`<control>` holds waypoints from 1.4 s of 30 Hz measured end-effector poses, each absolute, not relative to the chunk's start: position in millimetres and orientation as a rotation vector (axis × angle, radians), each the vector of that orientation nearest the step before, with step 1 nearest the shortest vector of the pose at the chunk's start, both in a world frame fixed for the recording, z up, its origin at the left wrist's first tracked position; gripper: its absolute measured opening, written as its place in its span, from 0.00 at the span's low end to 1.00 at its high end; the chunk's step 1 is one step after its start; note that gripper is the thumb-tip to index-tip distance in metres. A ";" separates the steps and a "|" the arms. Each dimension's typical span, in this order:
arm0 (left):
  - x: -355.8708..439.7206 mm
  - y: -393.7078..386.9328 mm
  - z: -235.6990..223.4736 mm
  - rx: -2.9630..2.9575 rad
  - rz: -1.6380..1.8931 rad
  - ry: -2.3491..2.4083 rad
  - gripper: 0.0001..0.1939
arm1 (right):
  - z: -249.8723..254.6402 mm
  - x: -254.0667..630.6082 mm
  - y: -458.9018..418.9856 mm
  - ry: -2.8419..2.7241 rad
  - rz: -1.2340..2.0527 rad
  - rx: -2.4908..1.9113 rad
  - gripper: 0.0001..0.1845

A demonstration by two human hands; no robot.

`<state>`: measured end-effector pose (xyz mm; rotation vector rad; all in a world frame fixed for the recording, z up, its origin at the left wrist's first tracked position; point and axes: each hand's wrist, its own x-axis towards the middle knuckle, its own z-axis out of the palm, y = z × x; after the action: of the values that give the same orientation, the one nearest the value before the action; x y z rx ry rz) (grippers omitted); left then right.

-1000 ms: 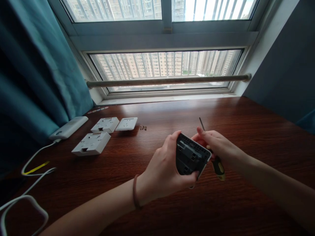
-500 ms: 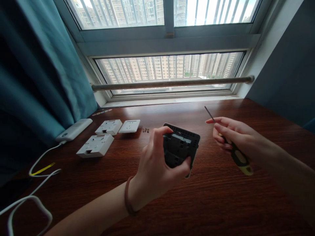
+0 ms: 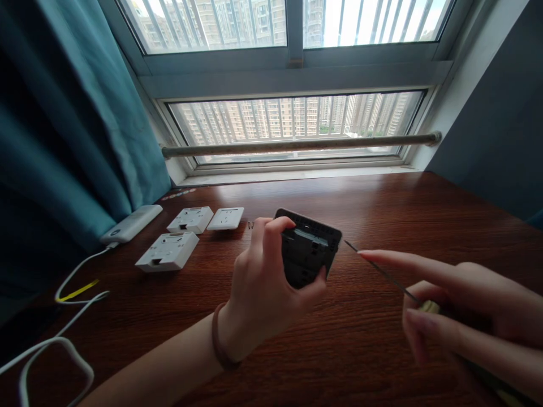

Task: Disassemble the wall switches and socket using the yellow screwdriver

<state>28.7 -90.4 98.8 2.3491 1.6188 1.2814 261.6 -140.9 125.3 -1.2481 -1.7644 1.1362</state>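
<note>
My left hand [image 3: 263, 277] grips a dark square socket module [image 3: 309, 249] by its edges, back side toward me, held above the wooden desk [image 3: 382, 209]. My right hand [image 3: 449, 305] is low at the right, closed round a screwdriver [image 3: 382, 270]. Its thin metal shaft points left, and the tip sits just right of the module. My index finger lies stretched along the shaft. The handle is mostly hidden under my fingers.
Two white socket boxes [image 3: 168, 250] [image 3: 190, 219] and a white socket faceplate [image 3: 228, 217] lie at the left, with small screws [image 3: 250, 225] beside them. A white power bank [image 3: 131, 223] with white cable [image 3: 63, 316] lies by the teal curtain [image 3: 63, 124]. A window runs along the back.
My right hand has dropped and drawn back toward me, swinging the screwdriver from pointing up to pointing left at the module. My left hand has turned the module slightly and moved it left.
</note>
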 end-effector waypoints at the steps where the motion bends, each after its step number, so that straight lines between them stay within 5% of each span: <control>1: 28.9 -90.0 98.2 2.375 1.283 1.635 0.31 | 124.0 262.5 -140.9 -1.800 1.118 -1.291 0.31; 19: 24.3 -75.8 79.5 2.764 1.401 1.731 0.29 | 116.6 228.8 -115.7 -1.323 1.830 -1.142 0.36; 27: 15.9 -57.1 68.3 2.927 1.492 1.548 0.28 | 103.5 217.6 -91.5 -1.213 2.063 -0.749 0.29; 31: 17.4 -47.4 61.8 2.722 1.837 1.199 0.37 | 97.6 215.1 -90.9 -1.362 1.944 -0.758 0.28; 35: 24.3 -40.5 61.5 2.132 1.903 0.964 0.49 | 77.6 208.1 -101.4 -1.629 1.380 -0.853 0.30; 39: 29.4 -38.7 57.0 1.710 1.423 0.907 0.40 | 58.0 202.5 -107.5 -1.913 0.902 -0.847 0.30; 42: 36.4 -41.3 43.7 1.391 1.164 0.845 0.29 | 58.2 201.3 -104.7 -1.830 0.994 -1.053 0.30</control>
<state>36.4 -41.3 43.7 1.3913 0.8445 1.1637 201.3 -104.7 58.2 -1.0531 -1.8303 0.9937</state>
